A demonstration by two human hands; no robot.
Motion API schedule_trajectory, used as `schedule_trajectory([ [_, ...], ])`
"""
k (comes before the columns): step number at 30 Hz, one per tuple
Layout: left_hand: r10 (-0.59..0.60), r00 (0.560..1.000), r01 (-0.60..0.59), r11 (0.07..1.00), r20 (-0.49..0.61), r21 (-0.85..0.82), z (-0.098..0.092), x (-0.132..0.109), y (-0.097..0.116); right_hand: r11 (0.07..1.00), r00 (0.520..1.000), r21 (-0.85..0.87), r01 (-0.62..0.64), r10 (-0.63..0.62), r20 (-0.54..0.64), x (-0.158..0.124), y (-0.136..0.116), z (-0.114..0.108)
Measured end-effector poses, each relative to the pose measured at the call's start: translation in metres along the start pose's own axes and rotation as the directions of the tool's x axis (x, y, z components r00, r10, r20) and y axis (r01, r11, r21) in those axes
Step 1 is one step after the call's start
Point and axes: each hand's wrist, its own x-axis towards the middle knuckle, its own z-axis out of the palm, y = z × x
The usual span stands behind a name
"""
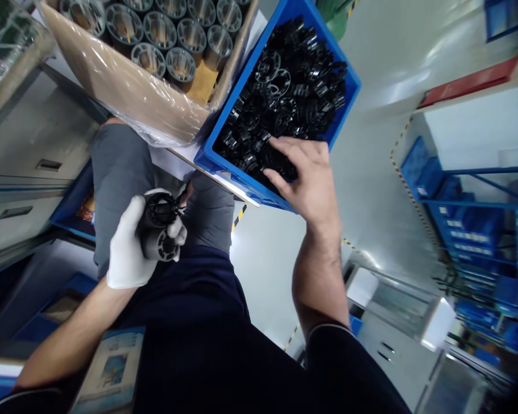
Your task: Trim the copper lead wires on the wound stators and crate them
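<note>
My left hand (pixel 132 247), in a white glove, is closed around black plastic cylinders (pixel 160 244) above my lap. One cylinder shows a slotted ring at its end; a darker black ring part sits by the upper one. My bare right hand (pixel 306 172) reaches over the near edge of a blue crate (pixel 248 187). Its thumb and fingers are apart, with the fingertips at a heap of small black ring-shaped plastic parts (pixel 280 98). Whether the fingertips touch a part is unclear.
Left of the crate, a plastic-lined cardboard box (pixel 133 86) holds rows of dark grey cylinders (pixel 159 31). Drawer cabinets (pixel 21 172) stand at the left. A blue rack (pixel 479 213) with bins and a white workstation (pixel 397 310) are on the right.
</note>
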Motion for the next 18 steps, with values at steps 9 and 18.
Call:
schedule_trajectory([
  [9, 0.07, 0.997, -0.069, 0.997, 0.019, -0.028, 0.004, -0.005, 0.007, 0.994, 0.965, 0.105, 0.03, -0.001, -0.263, 0.008, -0.006, -0.018],
  [18, 0.334, 0.924, -0.28, 0.923, -0.187, 0.262, 0.026, -0.002, 0.009, 0.528, 0.936, 0.803, 0.276, 0.041, -0.349, -0.034, -0.173, 0.063],
])
